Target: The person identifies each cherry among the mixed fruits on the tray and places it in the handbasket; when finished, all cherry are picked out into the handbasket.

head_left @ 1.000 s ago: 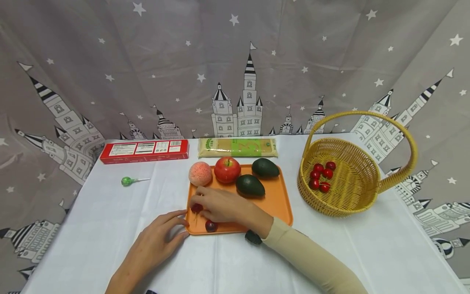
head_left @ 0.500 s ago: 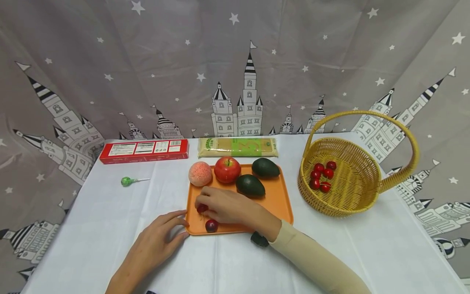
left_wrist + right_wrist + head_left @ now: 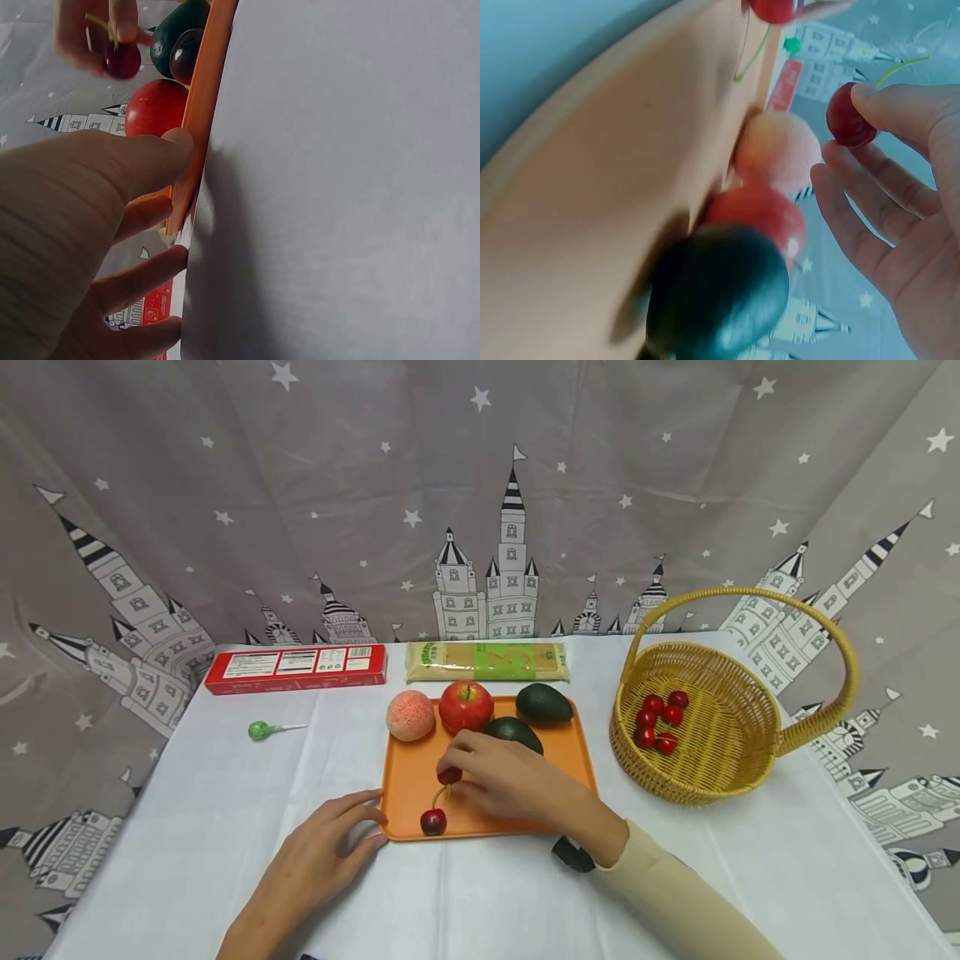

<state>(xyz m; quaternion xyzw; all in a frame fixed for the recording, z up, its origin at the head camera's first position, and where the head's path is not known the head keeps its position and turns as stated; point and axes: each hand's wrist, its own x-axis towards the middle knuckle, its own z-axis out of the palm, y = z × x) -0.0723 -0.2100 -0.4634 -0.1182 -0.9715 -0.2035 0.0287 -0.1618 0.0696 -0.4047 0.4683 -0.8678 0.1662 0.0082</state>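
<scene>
In the head view, my right hand [image 3: 517, 781] pinches a dark red cherry [image 3: 449, 775] above the orange tray [image 3: 403, 781]. The right wrist view shows that cherry [image 3: 850, 116], stem up, between thumb and fingers. Another cherry [image 3: 432, 822] lies on the tray near its front edge. My left hand [image 3: 322, 843] has its fingers spread, the tips touching the tray's left edge. Along the tray's back are a peach [image 3: 410, 716], a red apple [image 3: 466, 707] and two dark green avocados [image 3: 544, 703], the nearer one partly hidden by my right hand.
A yellow wicker basket [image 3: 678, 789] with a tall handle stands to the right and holds several cherries [image 3: 666, 742]. Behind the tray lie a red box [image 3: 296, 670] and a green-and-yellow packet [image 3: 487, 662]. A green lollipop [image 3: 258, 730] lies at left on the white cloth.
My right hand has moved to the right across the tray, lifting the pinched cherry with it. The other cherry on the tray shows more fully, stem included. My left hand has stayed put.
</scene>
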